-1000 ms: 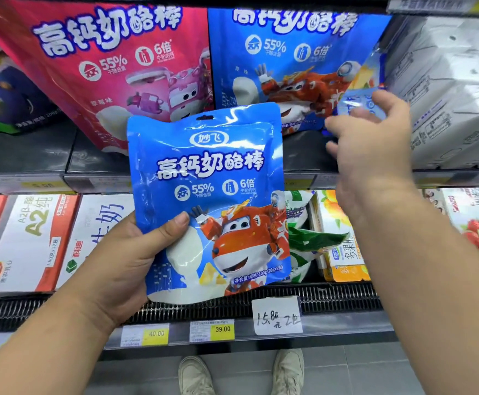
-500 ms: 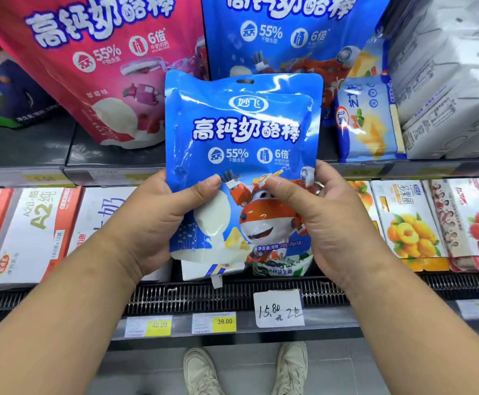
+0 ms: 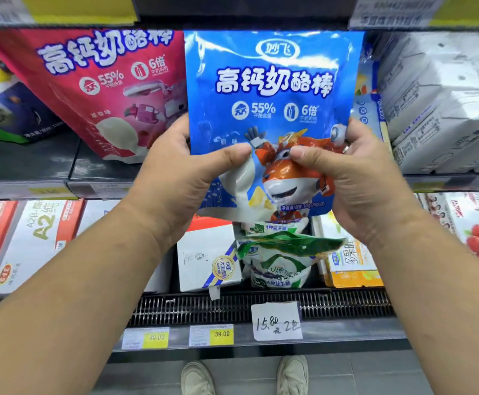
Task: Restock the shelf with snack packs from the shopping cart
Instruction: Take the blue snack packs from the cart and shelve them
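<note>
I have the blue pack (image 3: 272, 115) upright between both hands, raised in front of the upper shelf (image 3: 33, 183) beside the pink pack (image 3: 104, 89). My left hand (image 3: 181, 181) and right hand (image 3: 358, 178) each pinch a lower corner, thumbs on the front. It looks light, soft and glossy, likely slippery and easily crumpled; the firmer side seams seem safer.

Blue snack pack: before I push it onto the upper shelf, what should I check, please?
1. Grip: left hand and right hand both pinch the blue snack pack low down: ok.
2. Pack upright, label facing me: ok.
3. Lower part flat: not ok, creased under the thumbs.
4. Free slot behind it on the upper shelf: cannot tell, the pack hides it.
5. Right row: pink pack of the same line stands at its left: ok.
</note>
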`<state>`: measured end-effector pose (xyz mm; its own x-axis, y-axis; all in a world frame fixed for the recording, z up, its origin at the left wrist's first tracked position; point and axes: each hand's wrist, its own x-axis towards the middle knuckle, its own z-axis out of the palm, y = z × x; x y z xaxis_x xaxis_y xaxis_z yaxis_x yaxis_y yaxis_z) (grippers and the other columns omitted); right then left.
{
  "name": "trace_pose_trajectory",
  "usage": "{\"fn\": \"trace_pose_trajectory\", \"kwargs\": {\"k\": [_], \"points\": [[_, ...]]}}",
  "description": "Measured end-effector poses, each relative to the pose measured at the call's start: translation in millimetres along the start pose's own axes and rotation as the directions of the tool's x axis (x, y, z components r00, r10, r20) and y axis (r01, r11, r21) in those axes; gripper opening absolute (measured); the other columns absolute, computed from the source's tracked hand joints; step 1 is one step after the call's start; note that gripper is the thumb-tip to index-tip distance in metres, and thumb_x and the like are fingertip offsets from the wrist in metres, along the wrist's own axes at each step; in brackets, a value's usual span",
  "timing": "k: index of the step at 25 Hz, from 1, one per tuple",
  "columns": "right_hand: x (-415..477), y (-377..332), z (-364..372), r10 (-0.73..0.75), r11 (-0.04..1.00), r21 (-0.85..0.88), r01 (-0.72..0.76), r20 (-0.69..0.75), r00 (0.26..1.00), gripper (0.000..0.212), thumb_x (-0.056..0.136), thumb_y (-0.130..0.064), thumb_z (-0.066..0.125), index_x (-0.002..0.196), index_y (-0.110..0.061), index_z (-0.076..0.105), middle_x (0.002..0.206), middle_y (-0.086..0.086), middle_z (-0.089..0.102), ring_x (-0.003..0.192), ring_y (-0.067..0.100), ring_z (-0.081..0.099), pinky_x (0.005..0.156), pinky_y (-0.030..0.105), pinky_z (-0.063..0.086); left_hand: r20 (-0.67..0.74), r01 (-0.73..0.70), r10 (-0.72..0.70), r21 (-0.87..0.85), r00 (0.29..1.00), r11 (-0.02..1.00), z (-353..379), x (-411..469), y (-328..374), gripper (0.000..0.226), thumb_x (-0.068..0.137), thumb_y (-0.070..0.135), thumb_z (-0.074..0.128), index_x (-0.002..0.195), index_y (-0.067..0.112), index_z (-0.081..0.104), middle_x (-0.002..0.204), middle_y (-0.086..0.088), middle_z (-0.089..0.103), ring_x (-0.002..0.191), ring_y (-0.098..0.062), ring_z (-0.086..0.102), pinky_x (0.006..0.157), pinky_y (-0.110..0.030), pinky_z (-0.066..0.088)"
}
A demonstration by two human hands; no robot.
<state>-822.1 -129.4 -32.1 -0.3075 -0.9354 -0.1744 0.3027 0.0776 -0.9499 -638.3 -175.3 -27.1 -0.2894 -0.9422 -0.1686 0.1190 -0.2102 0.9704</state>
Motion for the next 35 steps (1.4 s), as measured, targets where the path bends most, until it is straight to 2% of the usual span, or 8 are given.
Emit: {"fn": "trace_pose_trajectory", "kwargs": {"k": [5,9,14,18,23,27,31,35], "points": [[23.7,-8.8,2.8,-0.174,0.985,0.023,0.173,0.034,0.984,0.049,0.068,0.007,0.072,0.112,-0.005,0.055,0.106,0.016,0.07,0.096,0.028,0.071,0.081,0.039,0.058,-0.062,-0.174,0.179,0.082,0.982,0.981,10.2,17.6,8.7,0.044,0.084,-0.005,0.07,0.12,0.009,0.051,0.115,-0.006,0.071,0.104,-0.019,0.071,0.088,-0.035,0.058],[35.1,-9.7,0.4,-0.309,0.944,-0.113,0.311,0.032,0.951,0.055,0.073,0.013,0.069,0.123,0.005,0.047,0.111,0.018,0.066,0.098,0.022,0.069,0.084,0.034,0.056,-0.045,-0.263,0.277,0.195,0.96,0.945,16.6,30.6,5.3,0.044,0.086,-0.004,0.067,0.123,0.007,0.045,0.123,-0.01,0.065,0.111,-0.018,0.066,0.099,-0.038,0.053],[21.1,-2.4,-2.8,-0.355,0.844,-0.448,0.294,-0.056,0.933,0.06,0.071,-0.011,0.08,0.122,-0.009,0.05,0.11,0.007,0.067,0.1,0.019,0.068,0.088,0.037,0.057,-0.11,-0.238,0.302,0.394,0.947,0.888,17.2,18.1,-12.8,0.06,0.079,0.011,0.078,0.129,0.016,0.047,0.122,0.0,0.064,0.11,-0.01,0.064,0.096,-0.029,0.052],[-4.0,3.1,2.3,-0.468,0.708,-0.679,0.194,-0.244,0.85,0.074,0.068,-0.029,0.086,0.126,-0.023,0.041,0.119,0.001,0.049,0.107,0.022,0.056,0.092,0.031,0.049,-0.265,-0.159,0.37,0.58,0.891,0.799,16.8,4.8,-29.6,0.07,0.063,0.037,0.085,0.12,0.028,0.046,0.117,-0.001,0.051,0.104,-0.022,0.058,0.093,-0.038,0.051],[-9.4,26.3,21.2,-0.394,0.837,-0.517,0.182,-0.336,0.856,0.062,0.066,-0.018,0.088,0.096,-0.028,0.035,0.095,-0.002,0.055,0.079,0.015,0.065,0.072,0.022,0.053,-0.356,-0.124,0.299,0.439,0.885,0.89,29.0,4.6,-32.8,0.067,0.067,0.017,0.089,0.107,0.018,0.036,0.09,-0.002,0.05,0.06,-0.001,0.052,0.063,-0.017,0.049],[10.4,31.5,23.5,-0.386,0.842,-0.509,0.181,-0.333,0.86,0.053,0.066,-0.024,0.085,0.098,-0.022,0.043,0.103,0.008,0.06,0.084,0.014,0.066,0.074,0.027,0.056,-0.354,-0.13,0.307,0.443,0.884,0.887,35.0,13.8,-30.4,0.065,0.07,0.019,0.087,0.11,0.019,0.037,0.104,-0.009,0.055,0.077,-0.015,0.062,0.069,-0.017,0.051],[22.8,30.4,26.4,-0.387,0.841,-0.507,0.186,-0.325,0.863,0.05,0.07,-0.012,0.083,0.103,-0.01,0.046,0.093,0.001,0.061,0.064,-0.009,0.059,0.065,0.013,0.049,-0.338,-0.111,0.314,0.505,0.887,0.856,35.1,27.4,-31.9,0.053,0.072,0.025,0.084,0.105,0.022,0.043,0.112,-0.006,0.054,0.089,-0.019,0.061,0.083,-0.028,0.053],[30.7,32.7,25.9,-0.372,0.848,-0.506,0.159,-0.354,0.858,0.05,0.068,-0.019,0.083,0.101,-0.015,0.045,0.102,0.006,0.064,0.07,-0.002,0.063,0.072,0.025,0.056,-0.334,-0.112,0.315,0.508,0.888,0.854,37.6,37.8,-32.7,0.05,0.072,0.023,0.081,0.103,0.022,0.041,0.112,-0.004,0.05,0.094,-0.026,0.061,0.087,-0.04,0.053]]}}
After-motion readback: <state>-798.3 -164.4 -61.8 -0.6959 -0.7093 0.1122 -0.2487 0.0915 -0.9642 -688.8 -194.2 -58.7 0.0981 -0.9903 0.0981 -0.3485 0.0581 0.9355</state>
